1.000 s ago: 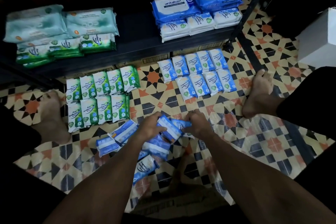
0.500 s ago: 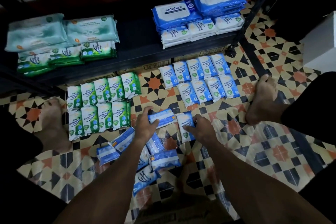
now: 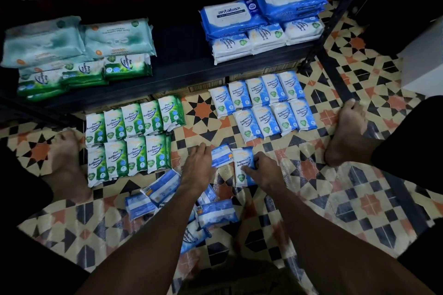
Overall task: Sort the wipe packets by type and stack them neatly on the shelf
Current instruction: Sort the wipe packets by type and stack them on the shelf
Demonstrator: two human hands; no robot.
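Observation:
My left hand (image 3: 197,166) grips a small blue wipe packet (image 3: 221,156) lying back side up on the tiled floor. Beside it, my right hand (image 3: 265,171) holds a blue Fragrance Free packet (image 3: 242,167) face up, thumb on its front. A loose pile of blue packets (image 3: 211,214) lies under my left forearm. Two rows of blue packets (image 3: 263,105) and two rows of green Pine packets (image 3: 130,139) are laid out on the floor. The black shelf (image 3: 182,72) holds large blue antabax packs (image 3: 263,11) at right and pale green packs (image 3: 79,40) at left.
My bare feet rest on the patterned floor, the left foot (image 3: 64,163) beside the green rows, the right foot (image 3: 346,132) by the shelf's upright post (image 3: 321,38). A white box (image 3: 422,62) stands at the right edge. Cardboard lies under the shelf.
Both hands moved forward from the loose pile, each carrying a blue packet, and set them side by side on the floor below the blue rows.

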